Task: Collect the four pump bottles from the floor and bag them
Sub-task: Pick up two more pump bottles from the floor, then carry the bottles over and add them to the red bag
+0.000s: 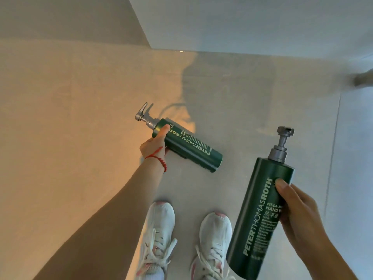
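Pale grey floor tiles (252,118) fill the room, and a white wall (242,23) stands at the far side. Warm orange light falls on the floor to one side.

The left hand (154,145) reaches far down, with a red string bracelet (159,159) around its wrist. Its fingers are wrapped around a dark green pump bottle (193,145). The thumb presses on the bottle near the neck. This bottle is tipped over on its side. Its silver pump (144,116) sticks out past the thumb, away from the person, and its flat bottom end points toward the other hand. You cannot tell if it is touching the floor or just off it.

The right hand (298,215) is much closer to the camera. It is closed around a second green pump bottle (260,217), with the thumb on the front over the words. This bottle stands almost upright, leaning a little, and its grey pump (282,142) is well above the thumb.

Two white shoes (215,239) with pink tips stand below and between the hands.
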